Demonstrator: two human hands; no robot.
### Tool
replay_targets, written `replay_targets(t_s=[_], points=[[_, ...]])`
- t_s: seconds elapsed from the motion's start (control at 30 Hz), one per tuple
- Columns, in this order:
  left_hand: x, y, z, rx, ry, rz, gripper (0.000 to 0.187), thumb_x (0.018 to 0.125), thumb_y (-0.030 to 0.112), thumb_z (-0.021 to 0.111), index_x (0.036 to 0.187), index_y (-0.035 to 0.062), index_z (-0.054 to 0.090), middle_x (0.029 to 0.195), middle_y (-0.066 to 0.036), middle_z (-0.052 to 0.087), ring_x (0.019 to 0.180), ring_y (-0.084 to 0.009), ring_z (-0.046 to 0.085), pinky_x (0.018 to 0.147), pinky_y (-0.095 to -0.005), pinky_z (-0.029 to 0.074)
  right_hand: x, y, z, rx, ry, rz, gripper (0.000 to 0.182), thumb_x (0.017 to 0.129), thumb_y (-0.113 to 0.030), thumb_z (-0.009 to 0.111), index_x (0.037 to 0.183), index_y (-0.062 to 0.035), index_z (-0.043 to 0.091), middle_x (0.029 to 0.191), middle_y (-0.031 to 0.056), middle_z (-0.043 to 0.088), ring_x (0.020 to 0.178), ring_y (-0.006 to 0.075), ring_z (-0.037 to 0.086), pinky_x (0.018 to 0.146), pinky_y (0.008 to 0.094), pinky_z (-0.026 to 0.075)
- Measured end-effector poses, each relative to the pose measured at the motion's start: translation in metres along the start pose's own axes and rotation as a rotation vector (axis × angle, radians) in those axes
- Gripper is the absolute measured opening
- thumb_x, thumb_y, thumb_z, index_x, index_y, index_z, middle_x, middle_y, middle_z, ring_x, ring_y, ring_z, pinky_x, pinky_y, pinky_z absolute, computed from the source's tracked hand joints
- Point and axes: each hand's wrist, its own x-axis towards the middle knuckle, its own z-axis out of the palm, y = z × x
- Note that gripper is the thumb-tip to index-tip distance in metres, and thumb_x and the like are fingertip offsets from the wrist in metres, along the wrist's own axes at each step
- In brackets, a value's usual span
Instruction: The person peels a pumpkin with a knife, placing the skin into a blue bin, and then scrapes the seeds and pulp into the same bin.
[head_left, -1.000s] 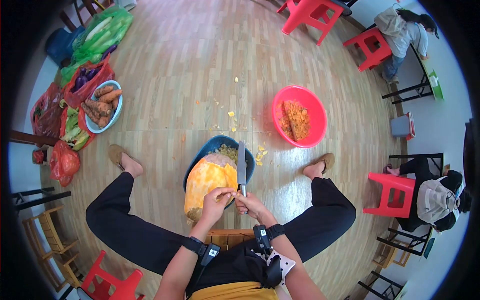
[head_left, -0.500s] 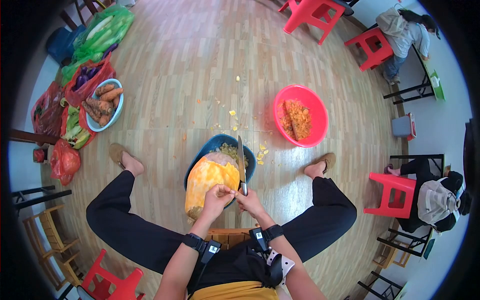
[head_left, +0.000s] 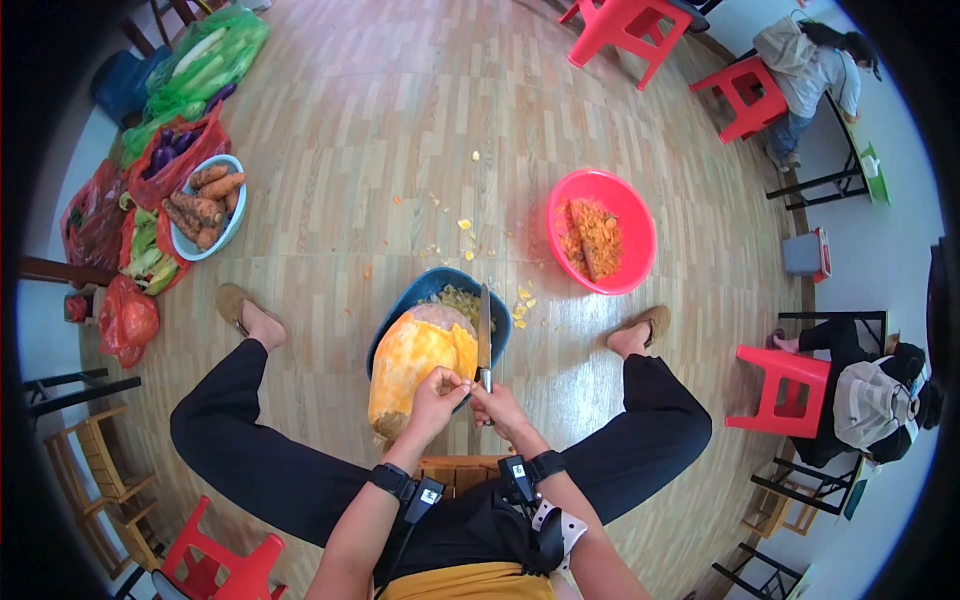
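A large, mostly peeled orange gourd lies in and over a blue basin that holds pale peelings. The knife points away from me, its handle inside my right hand. My left hand rests by the gourd's near right side with its fingers pinched. The fingertips of both hands are close together, and whatever may lie between my left fingers is too small to make out.
A pink basin with orange shreds stands ahead to the right. Carrots fill a light blue basket at the left, beside bagged vegetables. Peel scraps dot the floor. Two people sit at the right near red stools.
The knife has turned slightly, its blade now a little more upright and its tip slightly lower in view. My right hand has shifted a little downward.
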Motion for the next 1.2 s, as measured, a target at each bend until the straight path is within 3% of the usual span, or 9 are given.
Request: replay_targets(t_s=[0.43,0.6,0.8,0.87,0.9,0.97,1.03,1.07,1.2], points=[[-0.002,0.002,0.0,0.094,0.076,0.038,0.009,0.081,0.005,0.059,0.081,0.0047,0.051,0.08,-0.002,0.058,0.078,-0.0093,0.056,0.073,-0.0241,0.045,0.0,0.002,0.002,0.065,-0.014,0.041,0.03,0.083,-0.033,0.058,0.073,-0.0128,0.039,0.055,-0.0046,0.038,0.042,0.0058,0.034,0.04,0.0226,0.032],[0.004,-0.004,-0.003,0.011,0.144,0.058,0.021,0.077,0.011,0.065,0.095,0.0026,0.06,0.079,-0.003,0.06,0.075,-0.0101,0.056,0.071,-0.0249,0.045,0.001,0.004,0.0,0.066,0.001,0.033,0.036,0.079,-0.037,0.063,0.067,-0.0129,0.039,0.052,-0.0042,0.037,0.04,0.0061,0.035,0.038,0.0231,0.033],[-0.006,0.021,-0.003,0.251,-0.015,0.063,0.028,0.074,0.016,0.068,0.098,0.0026,0.061,0.084,-0.004,0.062,0.079,-0.0119,0.057,0.072,-0.0253,0.046,0.009,0.014,-0.007,-0.083,0.057,0.083,0.031,0.087,-0.039,0.049,0.076,-0.0107,0.042,0.053,-0.0036,0.037,0.042,0.0055,0.035,0.041,0.023,0.034],[0.0,0.016,-0.013,0.363,0.041,0.145,0.034,0.071,0.018,0.07,0.1,0.0039,0.06,0.092,-0.007,0.06,0.087,-0.0173,0.057,0.076,-0.0283,0.045,0.011,0.018,-0.009,-0.354,0.28,0.057,0.034,0.089,-0.04,0.042,0.081,-0.0072,0.046,0.054,0.0058,0.047,0.04,0.016,0.046,0.04,0.0314,0.039],[0.001,0.022,-0.019,0.599,0.143,0.234,0.043,0.069,0.019,0.071,0.106,0.003,0.056,0.102,-0.012,0.056,0.096,-0.0221,0.053,0.082,-0.032,0.042,0.016,0.027,-0.012,-0.355,0.283,0.056,0.034,0.089,-0.04,0.042,0.081,-0.0072,0.046,0.054,0.0058,0.047,0.04,0.016,0.046,0.04,0.0314,0.039],[0.002,0.032,-0.031,0.829,0.246,0.322,0.051,0.067,0.019,0.071,0.111,0.0021,0.052,0.112,-0.016,0.051,0.105,-0.027,0.048,0.087,-0.0357,0.038,0.026,0.046,-0.02,-1.005,0.592,-0.541,0.034,0.09,-0.038,0.04,0.089,-0.0044,0.048,0.06,0.0182,0.056,0.047,0.0324,0.055,0.044,0.0432,0.044],[0.002,0.039,-0.041,0.999,0.284,0.179,0.067,0.068,0.024,0.07,0.124,0.0029,0.039,0.13,-0.018,0.033,0.121,-0.031,0.031,0.099,-0.0409,0.026,0.008,0.019,-0.006,-1.089,0.56,-0.489,0.033,0.089,-0.037,0.041,0.089,-0.0043,0.048,0.064,0.0213,0.057,0.052,0.037,0.056,0.047,0.0466,0.044],[0.004,0.036,-0.043,0.997,0.284,0.178,0.067,0.068,0.024,0.07,0.124,0.0029,0.039,0.13,-0.018,0.033,0.121,-0.031,0.031,0.099,-0.0409,0.026,0.001,0.008,0.002,-1.168,0.521,-0.435,0.032,0.089,-0.035,0.041,0.089,-0.0043,0.048,0.067,0.0244,0.057,0.058,0.0415,0.056,0.051,0.0501,0.044],[0.018,0.011,-0.042,1.009,0.37,0.068,0.075,0.073,0.032,0.065,0.131,0.0026,0.028,0.136,-0.02,0.024,0.128,-0.0353,0.018,0.103,-0.0472,0.016,0.008,0.004,0.009,-1.288,0.51,-0.419,0.031,0.089,-0.036,0.041,0.087,-0.0054,0.047,0.062,0.0208,0.058,0.056,0.0402,0.057,0.05,0.0505,0.044]])
